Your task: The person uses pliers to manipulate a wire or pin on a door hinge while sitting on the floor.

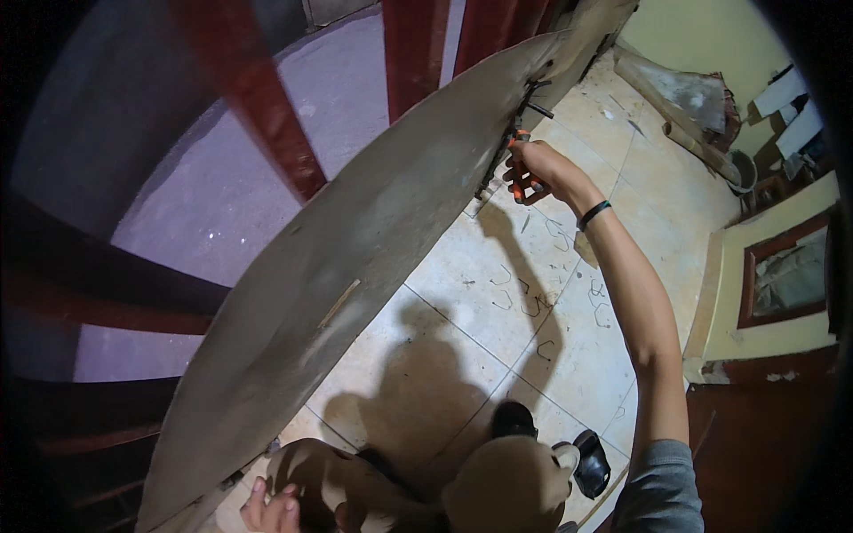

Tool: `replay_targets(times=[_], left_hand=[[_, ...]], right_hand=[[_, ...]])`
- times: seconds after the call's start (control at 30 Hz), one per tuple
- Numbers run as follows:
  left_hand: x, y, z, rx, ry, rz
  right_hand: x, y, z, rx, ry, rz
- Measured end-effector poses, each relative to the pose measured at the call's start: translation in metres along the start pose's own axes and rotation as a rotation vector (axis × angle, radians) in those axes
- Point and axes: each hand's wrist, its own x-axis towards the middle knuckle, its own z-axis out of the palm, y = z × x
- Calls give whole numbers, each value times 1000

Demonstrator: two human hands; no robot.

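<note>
At arm's length, up and to the right, my right hand is closed round orange-and-black handled pliers. They are at the lower edge of a long grey sheet, beside a dark metal strip. The jaws are hard to make out. Just beyond them a dark bolt-like rod sticks out from that edge. My left hand is low at the left, by my knee and the sheet's near end. Its fingers are slightly bent and apart, with nothing seen in them.
Bent wire pieces lie scattered on the pale floor tiles. Red-brown bars stand behind the sheet. A black shoe is near my feet. Rolled material and a bucket are at the far right, past a brown-framed panel.
</note>
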Motion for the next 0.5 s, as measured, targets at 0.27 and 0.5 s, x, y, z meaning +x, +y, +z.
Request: replay_targets(times=[0.27, 0.5], left_hand=[[-3, 0, 14, -102, 34, 61], [51, 1, 13, 137, 171, 262]], right_hand=[[-16, -14, -11, 10, -62, 60], [7, 5, -32, 272, -232, 42]])
